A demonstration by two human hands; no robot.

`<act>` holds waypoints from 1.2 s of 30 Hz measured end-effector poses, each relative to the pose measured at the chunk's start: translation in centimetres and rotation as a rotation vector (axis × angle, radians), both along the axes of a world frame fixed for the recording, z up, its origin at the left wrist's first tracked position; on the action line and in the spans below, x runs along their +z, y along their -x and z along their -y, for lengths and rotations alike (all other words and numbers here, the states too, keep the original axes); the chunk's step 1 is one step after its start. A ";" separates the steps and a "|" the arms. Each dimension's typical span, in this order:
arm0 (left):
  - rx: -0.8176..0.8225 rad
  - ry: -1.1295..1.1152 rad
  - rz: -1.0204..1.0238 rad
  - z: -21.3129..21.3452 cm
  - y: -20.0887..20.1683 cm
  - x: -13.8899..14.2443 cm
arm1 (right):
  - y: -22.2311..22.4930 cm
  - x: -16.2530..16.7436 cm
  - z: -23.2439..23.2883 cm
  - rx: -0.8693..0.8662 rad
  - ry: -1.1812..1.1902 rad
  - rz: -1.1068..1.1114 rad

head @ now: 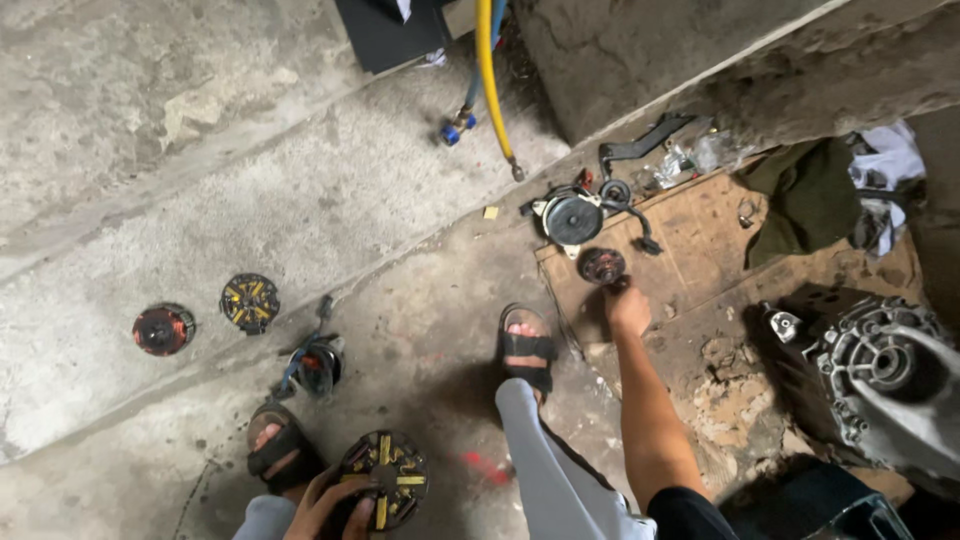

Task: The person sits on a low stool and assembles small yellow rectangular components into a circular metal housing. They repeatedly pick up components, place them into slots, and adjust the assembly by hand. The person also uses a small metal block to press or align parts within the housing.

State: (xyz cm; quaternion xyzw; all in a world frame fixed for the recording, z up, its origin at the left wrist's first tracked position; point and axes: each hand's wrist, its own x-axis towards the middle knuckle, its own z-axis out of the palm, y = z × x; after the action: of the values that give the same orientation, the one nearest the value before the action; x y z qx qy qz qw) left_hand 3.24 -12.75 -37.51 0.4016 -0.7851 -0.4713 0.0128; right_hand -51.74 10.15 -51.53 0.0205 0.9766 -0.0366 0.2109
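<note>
My left hand [330,505] grips a round black disc with yellow bars [385,478] at the bottom of the view, just above my left sandalled foot [280,445]. My right hand [627,308] reaches forward over a brown board [700,240] and holds a small dark round part [602,265]. Just beyond that part lies a grey round pulley-like assembly [573,218] with a black bracket. My right foot [527,345] stands between my two arms.
On the concrete floor at left lie a red-black disc [163,329], a second black and yellow disc [249,301] and a small wired round part [316,366]. A grey metal housing [880,370] sits at right. Yellow and blue hoses [488,80], rags [810,195] at the back.
</note>
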 end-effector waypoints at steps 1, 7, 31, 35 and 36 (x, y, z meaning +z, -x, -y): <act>0.032 -0.023 -0.006 -0.4 -0.2 -0.1 | 0.0 -0.2 -0.2 -0.014 -0.004 -0.008; -0.009 0.174 -0.173 0.5 2.0 -1.1 | 0.8 1.0 -1.3 -0.139 0.122 -0.011; 0.351 0.217 -0.332 1.2 13.6 20.8 | -1.2 14.2 3.4 -0.171 1.151 0.160; 0.323 0.291 -0.593 1.0 15.2 26.1 | -5.3 32.7 6.8 0.122 1.322 0.142; 0.335 0.276 -0.654 0.7 15.2 27.7 | -7.5 37.4 7.1 0.165 1.375 0.158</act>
State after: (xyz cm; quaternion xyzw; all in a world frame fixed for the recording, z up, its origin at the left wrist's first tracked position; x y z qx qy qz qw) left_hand -11.99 -13.49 -9.86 0.3472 -0.7191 -0.4560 0.3930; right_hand -44.28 3.07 -14.16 -0.1894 0.7118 -0.6290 0.2487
